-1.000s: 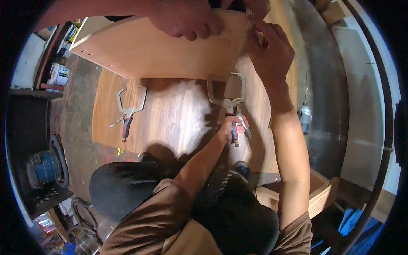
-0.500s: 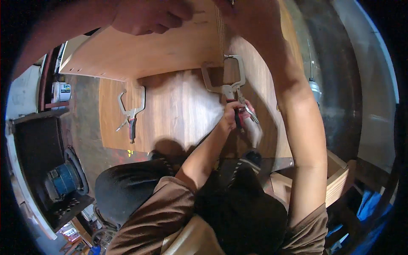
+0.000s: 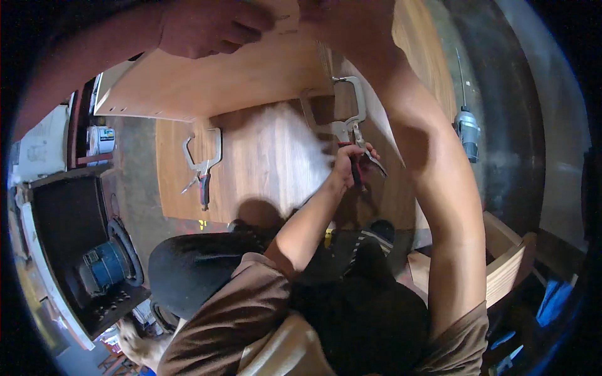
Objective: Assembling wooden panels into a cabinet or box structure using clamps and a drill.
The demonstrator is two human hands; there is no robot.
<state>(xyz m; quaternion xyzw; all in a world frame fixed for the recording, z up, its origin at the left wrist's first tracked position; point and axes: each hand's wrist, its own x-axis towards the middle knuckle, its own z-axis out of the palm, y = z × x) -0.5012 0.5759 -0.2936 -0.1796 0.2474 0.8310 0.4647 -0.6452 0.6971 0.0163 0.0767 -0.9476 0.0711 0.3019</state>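
Observation:
My left hand (image 3: 351,164) is wrapped round the red-and-black handle of a locking C-clamp (image 3: 357,100). Fingers reach across to its metal lever, which stands away from the handle. The clamp's jaws straddle the corner edge of an upright wooden panel (image 3: 232,78); whether they press on it cannot be seen. My right arm stretches far forward, and my right hand (image 3: 323,22) is at the panel's top near the upper frame edge, dark, its fingers mostly hidden. A second locking C-clamp (image 3: 204,166) is at the panel's left end, with no hand on it.
Another person's hand (image 3: 210,31) is over the panel from the upper left. Beneath lies a wood-grain board (image 3: 269,150). A wooden box frame (image 3: 508,269) stands at right, near a grey tool with a long thin shaft (image 3: 467,131). A blue machine (image 3: 106,266) sits at left.
The view has shifted slightly. My left hand stays on the clamp handle; a pale blurred shape beside the lever is gone, and the lever now points outward more clearly.

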